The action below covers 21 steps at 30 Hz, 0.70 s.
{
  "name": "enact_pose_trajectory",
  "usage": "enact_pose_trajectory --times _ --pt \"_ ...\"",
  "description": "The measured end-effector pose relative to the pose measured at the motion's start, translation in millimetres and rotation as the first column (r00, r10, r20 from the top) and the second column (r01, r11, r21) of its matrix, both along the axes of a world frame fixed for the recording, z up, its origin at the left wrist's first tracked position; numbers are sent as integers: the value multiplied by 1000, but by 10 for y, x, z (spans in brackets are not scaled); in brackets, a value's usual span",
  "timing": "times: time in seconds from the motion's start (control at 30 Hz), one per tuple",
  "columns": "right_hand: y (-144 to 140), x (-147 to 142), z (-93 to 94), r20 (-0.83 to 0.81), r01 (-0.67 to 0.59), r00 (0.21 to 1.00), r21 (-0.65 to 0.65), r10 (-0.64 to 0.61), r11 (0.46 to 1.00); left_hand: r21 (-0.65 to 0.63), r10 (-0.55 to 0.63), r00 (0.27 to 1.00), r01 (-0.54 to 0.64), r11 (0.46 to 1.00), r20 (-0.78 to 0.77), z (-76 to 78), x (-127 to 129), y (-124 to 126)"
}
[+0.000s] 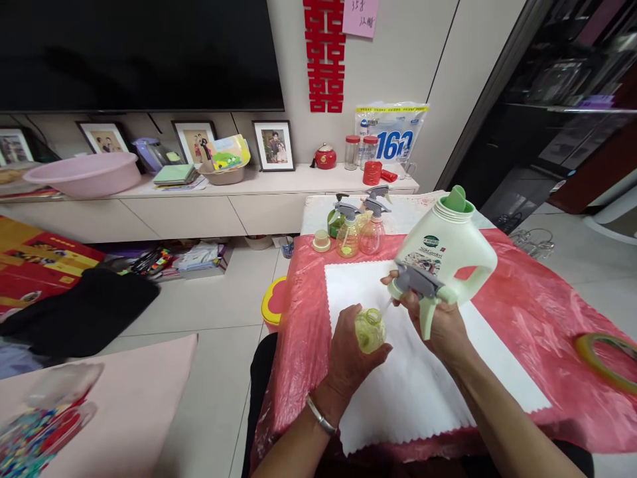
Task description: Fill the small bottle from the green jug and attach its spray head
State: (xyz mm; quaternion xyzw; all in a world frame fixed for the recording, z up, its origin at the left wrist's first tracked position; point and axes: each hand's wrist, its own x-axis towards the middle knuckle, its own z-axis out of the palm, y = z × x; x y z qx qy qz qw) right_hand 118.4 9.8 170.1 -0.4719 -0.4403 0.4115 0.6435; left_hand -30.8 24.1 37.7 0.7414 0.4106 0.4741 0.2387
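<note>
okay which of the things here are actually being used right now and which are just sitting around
In use: small green bottle in left hand; spray head in right hand.

Lying about: big detergent jug, three spray bottles, tape roll, pink basin.

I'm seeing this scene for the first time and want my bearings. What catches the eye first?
At centre, the left hand grips a small yellow-green bottle over a white cloth, while the right hand holds a grey-and-green trigger sprayer head beside it. Just behind stands a big pale green jug on the pink table cover, with a cluster of spray bottles at the table's far end.
</note>
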Motion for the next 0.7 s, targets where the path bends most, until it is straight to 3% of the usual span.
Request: enact_pose_trajectory --times 0.2,0.33,0.53,0.7 --pt "-106 0 -306 58 -126 989 -139 135 982 -116 1 1000 1 993 19 32 17 -16" --pt "-115 -4 -316 91 -162 980 -155 178 975 -187 -25 998 34 982 50 93 13 -17" --pt "-122 26 -263 150 -174 970 -118 190 978 -182 -45 998 51 982 35 102 10 -5" --pt "-133 75 -349 189 -197 958 -105 214 975 -130 -34 998 39 991 44 48 14 -8"
